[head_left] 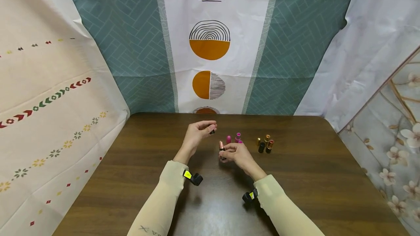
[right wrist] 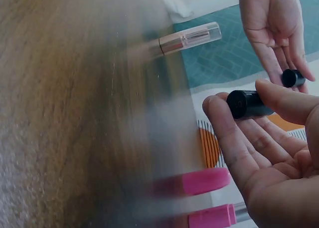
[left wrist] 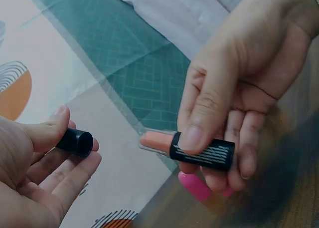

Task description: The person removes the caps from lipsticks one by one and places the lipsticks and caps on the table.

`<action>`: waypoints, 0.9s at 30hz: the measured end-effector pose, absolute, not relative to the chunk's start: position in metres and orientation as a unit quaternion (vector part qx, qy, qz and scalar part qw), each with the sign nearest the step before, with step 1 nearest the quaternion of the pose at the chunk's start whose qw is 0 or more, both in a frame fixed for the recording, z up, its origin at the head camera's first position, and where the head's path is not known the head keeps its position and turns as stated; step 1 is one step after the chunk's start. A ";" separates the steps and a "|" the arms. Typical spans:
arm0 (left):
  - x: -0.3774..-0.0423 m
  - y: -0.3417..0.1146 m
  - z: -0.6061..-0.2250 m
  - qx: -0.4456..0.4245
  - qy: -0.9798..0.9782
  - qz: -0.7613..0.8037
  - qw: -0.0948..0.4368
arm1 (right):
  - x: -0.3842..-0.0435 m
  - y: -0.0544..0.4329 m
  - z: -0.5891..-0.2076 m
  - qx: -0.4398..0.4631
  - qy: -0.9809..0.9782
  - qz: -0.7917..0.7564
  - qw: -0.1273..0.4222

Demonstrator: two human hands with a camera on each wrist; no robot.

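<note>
My left hand (head_left: 198, 133) pinches a small black cap (left wrist: 76, 142) between thumb and fingers, its hollow end facing the other hand in the left wrist view. My right hand (head_left: 239, 154) grips a lipstick (left wrist: 202, 150) by its black base. A peach tip under a clear cover points out of that base toward the cap; a gap separates the two. Behind the right hand stand bright pink lipstick pieces (head_left: 228, 139), partly hidden by its fingers. The right wrist view also has a rose-gold tube with a clear top (right wrist: 189, 38) beyond the right hand.
Right of the right hand, a group of gold, black and red lipstick parts (head_left: 267, 139) stands on the dark wooden table (head_left: 315, 177). A patterned cloth (head_left: 210, 83) hangs behind the table's far edge. Pale cloths hang on both sides.
</note>
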State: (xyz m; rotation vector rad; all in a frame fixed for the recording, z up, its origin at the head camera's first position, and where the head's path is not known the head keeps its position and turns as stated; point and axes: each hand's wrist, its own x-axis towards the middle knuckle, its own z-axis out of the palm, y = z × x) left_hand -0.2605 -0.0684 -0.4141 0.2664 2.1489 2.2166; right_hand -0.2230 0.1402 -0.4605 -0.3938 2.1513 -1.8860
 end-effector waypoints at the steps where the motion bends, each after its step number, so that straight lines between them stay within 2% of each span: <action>1: -0.260 -0.068 -0.416 0.088 0.696 0.713 0.021 | -0.223 0.141 -0.460 -0.136 0.736 -0.651 0.128; 9: -0.256 -0.061 -0.427 0.096 0.719 0.688 0.021 | -0.222 0.158 -0.454 -0.149 0.736 -0.649 0.124; 27: -0.246 -0.034 -0.452 0.130 0.741 0.656 0.066 | -0.222 0.195 -0.446 -0.121 0.783 -0.602 0.095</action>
